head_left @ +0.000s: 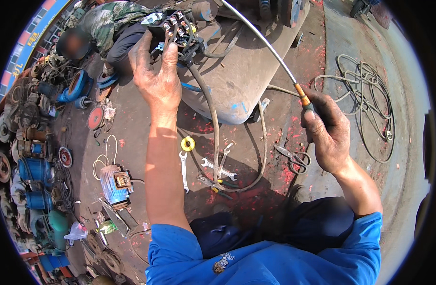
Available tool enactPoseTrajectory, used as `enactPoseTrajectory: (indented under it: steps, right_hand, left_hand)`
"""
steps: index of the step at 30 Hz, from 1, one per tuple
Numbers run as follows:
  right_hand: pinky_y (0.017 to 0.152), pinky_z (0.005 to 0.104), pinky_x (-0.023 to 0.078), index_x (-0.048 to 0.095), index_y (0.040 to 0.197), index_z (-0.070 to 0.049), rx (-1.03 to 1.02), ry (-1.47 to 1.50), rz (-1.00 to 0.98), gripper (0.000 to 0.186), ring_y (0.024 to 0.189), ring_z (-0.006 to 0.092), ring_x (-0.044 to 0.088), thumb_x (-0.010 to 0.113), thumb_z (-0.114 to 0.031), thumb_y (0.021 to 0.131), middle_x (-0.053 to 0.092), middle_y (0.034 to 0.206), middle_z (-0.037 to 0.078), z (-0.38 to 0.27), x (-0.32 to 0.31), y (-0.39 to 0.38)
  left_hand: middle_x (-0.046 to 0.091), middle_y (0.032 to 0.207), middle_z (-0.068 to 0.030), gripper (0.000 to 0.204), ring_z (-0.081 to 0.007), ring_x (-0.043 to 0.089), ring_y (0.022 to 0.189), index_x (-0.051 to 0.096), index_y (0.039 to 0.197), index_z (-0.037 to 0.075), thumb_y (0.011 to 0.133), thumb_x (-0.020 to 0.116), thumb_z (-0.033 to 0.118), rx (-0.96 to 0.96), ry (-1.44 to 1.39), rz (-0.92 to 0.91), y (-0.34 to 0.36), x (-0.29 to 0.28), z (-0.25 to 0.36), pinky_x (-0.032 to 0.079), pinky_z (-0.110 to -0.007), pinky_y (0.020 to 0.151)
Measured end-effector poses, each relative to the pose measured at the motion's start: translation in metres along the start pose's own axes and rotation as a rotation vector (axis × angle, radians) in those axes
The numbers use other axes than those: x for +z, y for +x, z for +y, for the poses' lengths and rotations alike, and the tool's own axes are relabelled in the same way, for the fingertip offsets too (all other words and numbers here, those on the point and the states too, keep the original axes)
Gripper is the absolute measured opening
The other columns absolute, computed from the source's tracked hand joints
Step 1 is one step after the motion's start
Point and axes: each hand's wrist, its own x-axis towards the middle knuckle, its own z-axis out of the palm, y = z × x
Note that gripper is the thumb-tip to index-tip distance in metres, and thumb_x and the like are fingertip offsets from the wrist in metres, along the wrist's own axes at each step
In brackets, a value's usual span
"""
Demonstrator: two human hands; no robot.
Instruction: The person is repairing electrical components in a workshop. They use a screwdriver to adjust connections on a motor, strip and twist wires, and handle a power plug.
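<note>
My left hand (157,85) grips a black electrical switch unit (179,29) with exposed terminals and several wires, raised at the upper middle. A thick grey cable (209,97) hangs from its underside and loops down to the ground. In my right hand (328,133) is a long screwdriver (271,50), held by its amber and dark handle. Its shaft slants up and left, apart from the switch unit, and its tip runs out of the picture. Behind both lies a worn grey metal base (237,90) that carries machinery.
On the ground lie spanners (184,171), pliers (218,185), scissors (294,157) and a roll of yellow tape (187,143). A small blue motor (114,185) stands left. Coiled cable (370,85) lies right. Another person (109,33) in camouflage crouches at upper left, near piled motors (35,171).
</note>
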Motion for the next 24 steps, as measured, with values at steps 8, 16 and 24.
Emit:
enactPoseTrajectory:
  steps: [8,16,24]
  right_hand:
    - [0.072,0.0264,0.049,0.060,0.129,0.003,0.083,0.099,-0.055,0.038,0.079,0.0088,0.057,0.062,-0.025,0.102,0.061,0.091,0.005,0.018,0.000,-0.006]
    - [0.074,0.0263,0.049,0.060,0.129,0.000,0.136,0.146,-0.144,0.035,0.080,0.0087,0.056,0.062,-0.021,0.102,0.061,0.091,0.004,0.025,0.008,-0.008]
    - [0.070,0.0258,0.048,0.060,0.129,0.002,0.144,0.144,-0.127,0.039,0.078,0.0082,0.055,0.064,-0.024,0.101,0.060,0.091,0.003,0.020,0.015,-0.011]
  left_hand:
    - [0.054,0.114,-0.0129,0.064,-0.0227,0.059,0.110,0.054,0.131,-0.009,0.080,0.086,0.014,-0.059,0.030,0.081,0.005,0.020,0.016,0.049,-0.036,0.097]
    - [0.063,0.116,-0.0121,0.062,-0.0169,0.064,0.101,0.055,0.127,-0.006,0.077,0.090,0.010,-0.107,-0.210,-0.046,0.011,0.001,0.004,0.055,-0.030,0.090]
    - [0.064,0.116,-0.0115,0.069,-0.0181,0.065,0.104,0.053,0.129,-0.003,0.072,0.091,0.004,-0.079,-0.372,-0.130,0.019,-0.007,-0.016,0.058,-0.030,0.090]
